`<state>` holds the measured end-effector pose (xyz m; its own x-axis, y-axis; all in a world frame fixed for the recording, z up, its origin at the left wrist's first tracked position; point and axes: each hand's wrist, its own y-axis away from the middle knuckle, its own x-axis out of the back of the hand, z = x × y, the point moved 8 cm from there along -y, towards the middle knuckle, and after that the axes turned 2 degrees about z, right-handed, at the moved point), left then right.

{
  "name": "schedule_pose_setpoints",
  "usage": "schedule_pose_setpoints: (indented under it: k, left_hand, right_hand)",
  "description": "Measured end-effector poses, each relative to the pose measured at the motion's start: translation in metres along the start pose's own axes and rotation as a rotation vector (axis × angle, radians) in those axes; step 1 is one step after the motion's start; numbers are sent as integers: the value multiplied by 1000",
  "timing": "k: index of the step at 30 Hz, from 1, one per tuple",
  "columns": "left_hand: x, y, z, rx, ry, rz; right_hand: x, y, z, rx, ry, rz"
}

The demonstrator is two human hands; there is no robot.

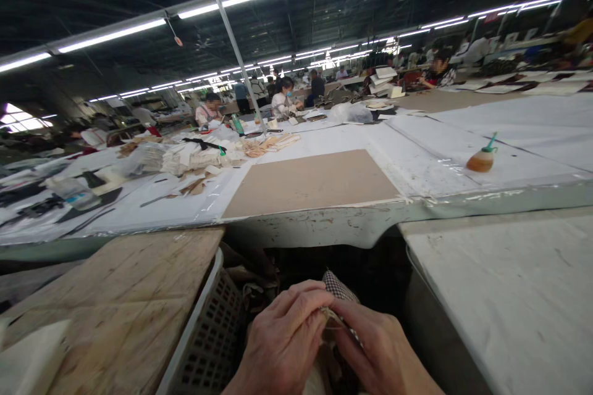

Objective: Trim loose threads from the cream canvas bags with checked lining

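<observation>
Low in the head view, my left hand [290, 330] and my right hand [377, 342] meet with their fingertips together. Between them is a piece of dark-and-white checked cloth [340, 287], one corner of which pokes up past the fingers. Both hands are closed on it, thumbs and fingers pinching near a pale, stringy edge [334, 320]. Most of the cloth is hidden behind the hands. Beneath them, pale and brown material shows only in part.
A grey plastic basket [210, 327] stands left of my hands, beside a worn wooden board [115, 284]. At right is a pale-topped surface [504, 271]. Ahead, the long white table [426, 142] carries a brown sheet [310, 182], an oil bottle [482, 159] and fabric piles [185, 157]. Several people work beyond.
</observation>
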<state>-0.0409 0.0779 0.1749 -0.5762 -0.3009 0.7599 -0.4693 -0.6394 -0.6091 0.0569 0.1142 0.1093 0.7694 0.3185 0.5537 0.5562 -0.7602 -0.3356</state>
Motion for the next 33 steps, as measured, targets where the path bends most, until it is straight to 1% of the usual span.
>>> schedule_pose_setpoints:
  k: [2, 4, 6, 8, 12, 14, 16, 20, 22, 29, 33]
  left_hand:
    - [-4, 1, -2, 7, -14, -11]
    - [-6, 3, -3, 8, -15, 4]
    - [-7, 3, -4, 14, 11, 31]
    - [-7, 3, -6, 49, 55, 15]
    - [-8, 7, -14, 238, 113, -54]
    - [-7, 11, -18, 321, 113, -28]
    - [-8, 15, -20, 364, 110, 10]
    - [-10, 18, -22, 397, 148, 83]
    - [-10, 17, -22, 408, 161, 102]
    - [-11, 14, -22, 422, 138, 71]
    - [-9, 11, -22, 439, 146, 89]
  right_hand:
    - [-1, 0, 1, -1, 9, -3]
    - [-2, 1, 3, -10, 16, -8]
    - [-2, 1, 4, -16, 18, -16]
    - [-1, 1, 4, -11, 18, -17]
    - [0, -1, 4, -29, 14, -26]
    - [1, -1, 3, -29, -4, -29]
    - [3, -2, 0, -7, -26, -25]
    - [5, -1, -5, 3, -46, -26]
    - [6, -1, -5, -4, -50, -21]
    - [5, 0, -5, 5, -36, -33]
    - [4, 1, -4, 16, -32, -28]
